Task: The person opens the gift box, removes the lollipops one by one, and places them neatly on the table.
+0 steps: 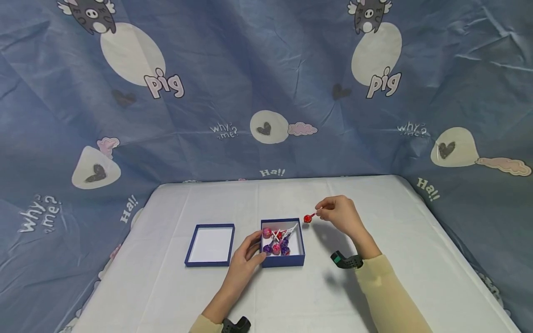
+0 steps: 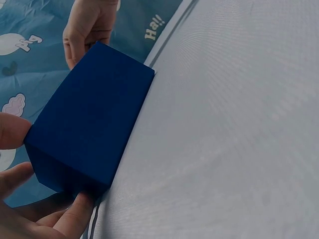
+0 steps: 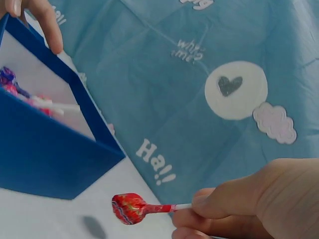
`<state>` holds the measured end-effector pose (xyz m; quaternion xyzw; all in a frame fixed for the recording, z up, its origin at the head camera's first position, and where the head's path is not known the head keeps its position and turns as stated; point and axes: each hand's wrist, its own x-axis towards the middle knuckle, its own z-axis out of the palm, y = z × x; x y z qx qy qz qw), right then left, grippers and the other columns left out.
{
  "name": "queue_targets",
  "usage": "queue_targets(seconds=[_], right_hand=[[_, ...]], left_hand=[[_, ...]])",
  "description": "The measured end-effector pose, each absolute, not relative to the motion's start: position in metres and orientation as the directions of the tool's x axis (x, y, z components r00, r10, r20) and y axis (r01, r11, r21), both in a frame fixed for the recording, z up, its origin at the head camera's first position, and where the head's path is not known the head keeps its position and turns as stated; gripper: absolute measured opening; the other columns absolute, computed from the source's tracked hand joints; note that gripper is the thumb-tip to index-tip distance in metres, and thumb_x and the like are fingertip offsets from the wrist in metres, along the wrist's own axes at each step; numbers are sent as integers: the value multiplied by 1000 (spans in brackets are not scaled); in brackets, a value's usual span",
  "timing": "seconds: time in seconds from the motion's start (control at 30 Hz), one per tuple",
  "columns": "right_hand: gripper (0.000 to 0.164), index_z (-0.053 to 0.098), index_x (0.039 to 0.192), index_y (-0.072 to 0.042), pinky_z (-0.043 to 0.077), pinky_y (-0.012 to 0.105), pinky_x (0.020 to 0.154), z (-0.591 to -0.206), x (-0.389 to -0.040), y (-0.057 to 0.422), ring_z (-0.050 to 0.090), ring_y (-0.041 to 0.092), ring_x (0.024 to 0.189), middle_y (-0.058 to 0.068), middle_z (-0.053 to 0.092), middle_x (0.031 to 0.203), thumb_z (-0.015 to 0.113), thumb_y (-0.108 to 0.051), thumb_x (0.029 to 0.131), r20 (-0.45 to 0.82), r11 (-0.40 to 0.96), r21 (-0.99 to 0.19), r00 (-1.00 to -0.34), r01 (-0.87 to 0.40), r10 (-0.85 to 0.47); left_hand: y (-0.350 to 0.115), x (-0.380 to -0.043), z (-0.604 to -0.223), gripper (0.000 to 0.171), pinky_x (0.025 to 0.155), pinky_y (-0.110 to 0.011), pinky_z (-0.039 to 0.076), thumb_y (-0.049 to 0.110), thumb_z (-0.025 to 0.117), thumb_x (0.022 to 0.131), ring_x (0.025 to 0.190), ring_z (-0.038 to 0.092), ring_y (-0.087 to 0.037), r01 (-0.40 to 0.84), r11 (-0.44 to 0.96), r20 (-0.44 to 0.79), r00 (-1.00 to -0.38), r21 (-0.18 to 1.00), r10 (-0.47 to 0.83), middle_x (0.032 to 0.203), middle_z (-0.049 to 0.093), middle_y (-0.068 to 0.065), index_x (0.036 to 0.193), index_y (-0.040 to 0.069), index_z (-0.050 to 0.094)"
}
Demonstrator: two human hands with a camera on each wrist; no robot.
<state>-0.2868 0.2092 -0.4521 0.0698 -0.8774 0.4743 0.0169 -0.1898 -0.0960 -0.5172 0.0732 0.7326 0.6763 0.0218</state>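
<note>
My right hand (image 1: 340, 215) pinches a lollipop (image 1: 308, 218) by its white stick. Its round head, in a red wrapper, points left and hangs above the cloth, just right of a blue box (image 1: 283, 262). Inside this box lie several lollipops (image 1: 276, 249) in pink, purple and red wrappers, some with white sticks leaning toward the far right corner. My left hand (image 1: 244, 259) holds the box at its left side, the thumb near the front corner and the other fingers along the left wall. In the left wrist view the fingers (image 2: 77, 214) press against the blue side.
A shallow blue-edged lid (image 1: 209, 264) with a white inside lies left of the box. White cloth (image 1: 166, 286) covers the table, and a blue printed curtain (image 1: 233, 157) hangs behind and along both sides.
</note>
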Motion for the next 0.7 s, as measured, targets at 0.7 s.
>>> queue_targets(seconds=[0.7], right_hand=[[9, 78, 95, -4, 53, 32, 64, -469, -297, 227, 69, 24, 70, 6, 75, 79, 73, -8, 88, 13, 621, -776, -987, -110, -158]], left_hand=[[-97, -192, -517, 59, 113, -41, 39, 5, 67, 92, 137, 46, -34, 91, 87, 77, -986, 992, 148, 151, 45, -17, 148, 13, 49]])
